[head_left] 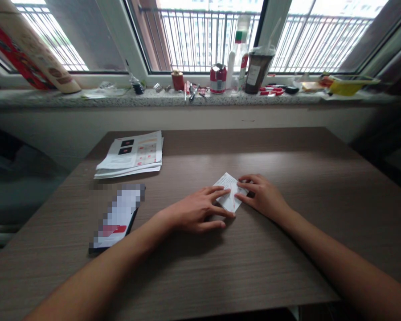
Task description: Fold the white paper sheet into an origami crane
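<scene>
Resting open on a folded paper [234,195], left hand [200,208] has fingers spread; right hand [264,192] curls at its corner, can't tell if it's pinching.

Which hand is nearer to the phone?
Left. The left hand is to the phone's right, touching the white paper; the right hand is farther off, at the paper's right side.

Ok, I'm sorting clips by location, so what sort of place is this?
Probably a room in a home, perhaps a flat: a table stands by a window, a railing shows outside, and a cup and can share the cluttered sill.
</scene>
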Demonstrator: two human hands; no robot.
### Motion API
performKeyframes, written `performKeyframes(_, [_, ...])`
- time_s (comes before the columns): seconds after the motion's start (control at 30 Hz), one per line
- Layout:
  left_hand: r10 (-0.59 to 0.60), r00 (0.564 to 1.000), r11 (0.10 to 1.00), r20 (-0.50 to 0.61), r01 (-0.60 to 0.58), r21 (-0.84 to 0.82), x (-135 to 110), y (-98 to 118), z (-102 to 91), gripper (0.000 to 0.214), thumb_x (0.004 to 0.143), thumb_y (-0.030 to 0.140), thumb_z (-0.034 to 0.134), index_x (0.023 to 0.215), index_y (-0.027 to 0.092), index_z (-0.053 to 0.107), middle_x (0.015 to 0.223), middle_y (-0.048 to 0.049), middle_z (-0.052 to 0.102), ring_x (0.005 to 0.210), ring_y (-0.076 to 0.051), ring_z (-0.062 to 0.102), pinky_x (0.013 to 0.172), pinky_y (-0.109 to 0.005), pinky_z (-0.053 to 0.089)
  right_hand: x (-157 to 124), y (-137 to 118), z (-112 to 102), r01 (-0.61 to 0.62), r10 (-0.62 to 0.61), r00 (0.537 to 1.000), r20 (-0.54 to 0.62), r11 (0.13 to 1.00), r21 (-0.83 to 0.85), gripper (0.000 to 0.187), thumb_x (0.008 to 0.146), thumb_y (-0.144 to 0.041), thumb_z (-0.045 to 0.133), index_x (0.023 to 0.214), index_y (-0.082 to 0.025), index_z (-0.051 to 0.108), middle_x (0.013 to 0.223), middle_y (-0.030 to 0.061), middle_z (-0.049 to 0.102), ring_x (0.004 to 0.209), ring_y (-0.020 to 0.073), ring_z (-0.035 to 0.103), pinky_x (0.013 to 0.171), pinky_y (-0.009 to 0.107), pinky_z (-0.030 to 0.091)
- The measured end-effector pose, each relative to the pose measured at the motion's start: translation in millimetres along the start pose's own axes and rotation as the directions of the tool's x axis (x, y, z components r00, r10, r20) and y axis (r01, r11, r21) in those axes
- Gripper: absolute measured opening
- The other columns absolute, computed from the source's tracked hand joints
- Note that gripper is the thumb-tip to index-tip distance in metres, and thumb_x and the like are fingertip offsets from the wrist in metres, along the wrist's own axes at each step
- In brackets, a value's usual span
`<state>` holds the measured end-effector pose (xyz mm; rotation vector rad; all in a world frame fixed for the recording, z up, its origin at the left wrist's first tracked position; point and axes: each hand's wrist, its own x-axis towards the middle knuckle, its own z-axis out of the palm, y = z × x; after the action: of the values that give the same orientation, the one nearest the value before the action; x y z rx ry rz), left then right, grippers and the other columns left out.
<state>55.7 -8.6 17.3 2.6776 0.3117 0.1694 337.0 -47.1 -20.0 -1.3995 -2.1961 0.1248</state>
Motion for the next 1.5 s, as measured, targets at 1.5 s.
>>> performKeyframes(1.5, [-0.092,0.96,0.982,-0.266,0.132,0.136,-10.8,-34.4,9.9,0.034,0.099,0.021,0.058,0.133,0.021,0.062,0.139,-0.0144,0.058,0.127,-0.029,0.056,0.106,-0.049,0.049,-0.1,3.5,6.3,0.18,-0.197,0.976,0.09,0.97,0.164,0.023,0.1,-0.028,0.064,0.121,-0.024,0.072,0.135,0.0104,0.068,0.123,0.0275,0.065,0.104,0.05,0.056])
